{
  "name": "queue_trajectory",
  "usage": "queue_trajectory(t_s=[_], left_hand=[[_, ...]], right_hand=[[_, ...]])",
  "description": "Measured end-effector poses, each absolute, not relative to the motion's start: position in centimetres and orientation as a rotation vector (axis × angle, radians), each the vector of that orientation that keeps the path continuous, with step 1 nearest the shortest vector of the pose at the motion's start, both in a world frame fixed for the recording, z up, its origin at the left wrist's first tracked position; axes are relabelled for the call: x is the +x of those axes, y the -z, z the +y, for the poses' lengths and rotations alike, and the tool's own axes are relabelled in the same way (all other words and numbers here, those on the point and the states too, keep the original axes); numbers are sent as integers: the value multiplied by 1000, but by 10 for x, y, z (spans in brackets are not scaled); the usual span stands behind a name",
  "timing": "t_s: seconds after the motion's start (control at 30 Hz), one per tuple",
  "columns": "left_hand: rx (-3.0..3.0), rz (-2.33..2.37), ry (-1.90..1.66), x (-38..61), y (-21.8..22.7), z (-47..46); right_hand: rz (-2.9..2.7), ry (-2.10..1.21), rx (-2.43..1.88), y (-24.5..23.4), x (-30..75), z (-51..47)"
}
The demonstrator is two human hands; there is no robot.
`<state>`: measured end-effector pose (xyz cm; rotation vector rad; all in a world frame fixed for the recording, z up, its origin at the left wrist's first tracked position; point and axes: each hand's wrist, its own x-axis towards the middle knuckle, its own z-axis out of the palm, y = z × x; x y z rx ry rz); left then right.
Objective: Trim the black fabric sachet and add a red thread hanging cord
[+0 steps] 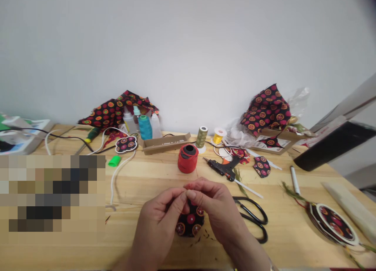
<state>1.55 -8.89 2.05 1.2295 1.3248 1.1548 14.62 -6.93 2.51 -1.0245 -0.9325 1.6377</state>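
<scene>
Black printed fabric forms the rounded piece (190, 220) at lower centre, partly covered by the person's two hands. The left hand (164, 212) and the right hand (216, 204) are drawn into narrow pinches at its upper edge, thumbs nearly touching; the exact point of contact is hidden by the fingers. The step in hand appears to be close fingertip work along that edge; the next move would call for a steady, light hold. Black-handled scissors (261, 216) lie just beside the right wrist, partly hidden by it, and could catch that arm. A spool of red thread (188, 160) stands directly beyond the fingers, limiting forward reach, with a black glue gun (223, 168) to its right. Farther back are a cardboard tray (167, 144) and a teal thread spool (145, 128); at lower right, a fabric-faced disc (336, 222) rests on the table (158, 173). Pixelation obscures the lower left.
</scene>
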Motion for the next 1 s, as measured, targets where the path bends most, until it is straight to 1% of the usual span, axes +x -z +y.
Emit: queue_trajectory(t_s=[0.43,0.73,1.0], left_hand=[[1276,1323,-1136,17,-26,-89],[1032,1162,-1098,17,-13,-87],[1048,1159,-1067,16,-17,-86]], right_hand=[[-892,-1637,-990,-25,146,-67],[-915,-1624,-926,-26,146,-64],[-964,-1606,-955,-28,146,-67]])
